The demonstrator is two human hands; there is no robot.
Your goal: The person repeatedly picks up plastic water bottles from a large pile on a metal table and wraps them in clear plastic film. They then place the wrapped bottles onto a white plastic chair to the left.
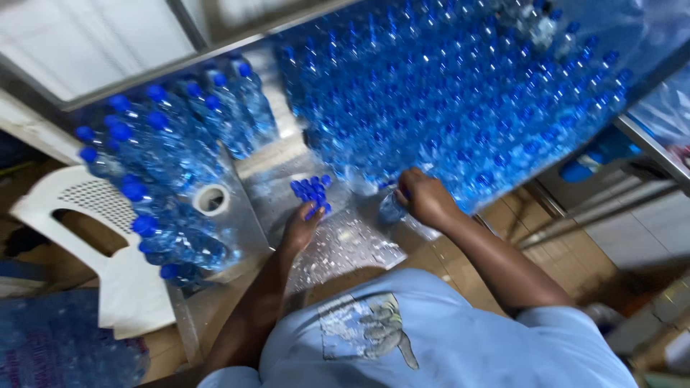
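Note:
A small heap of loose blue caps (311,188) lies on the wet metal table (345,244). My left hand (302,224) rests at the near edge of that heap, fingertips touching a cap. My right hand (426,197) is closed around the top of a clear water bottle (392,208) standing at the front edge of a big block of blue-capped bottles (460,93). The picture is blurred, so finer finger detail is lost.
A second group of capped bottles (165,158) stands at the left of the table, with a roll of tape (212,199) beside it. A white plastic chair (93,230) is at the left, and wrapped bottle packs (57,345) lie on the floor.

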